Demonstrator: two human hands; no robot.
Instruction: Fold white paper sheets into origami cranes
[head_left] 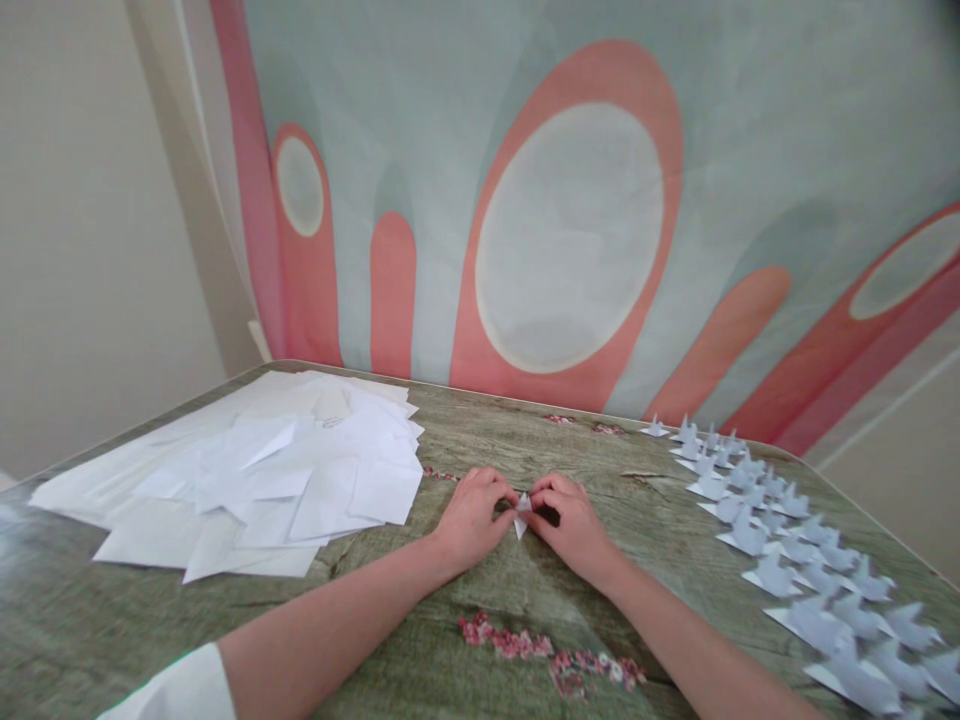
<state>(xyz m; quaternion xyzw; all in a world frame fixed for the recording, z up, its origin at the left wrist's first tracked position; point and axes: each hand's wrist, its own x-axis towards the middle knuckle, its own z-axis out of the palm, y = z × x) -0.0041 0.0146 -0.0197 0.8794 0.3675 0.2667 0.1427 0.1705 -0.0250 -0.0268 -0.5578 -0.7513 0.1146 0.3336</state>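
Observation:
A small piece of folded white paper [522,508] is pinched between my two hands at the middle of the table, with one pointed end facing down toward me. My left hand [474,512] grips its left side between thumb and fingertips. From the right, my right hand [571,522] holds the other side with thumb and index finger. The fingers cover part of the paper, so its full shape is hidden.
A wide pile of loose white paper sheets [352,490] covers the table's left side. Several folded white paper birds [772,575] stand in rows along the right edge. The wood-patterned tabletop [420,640] meets a patterned backdrop [705,200] behind.

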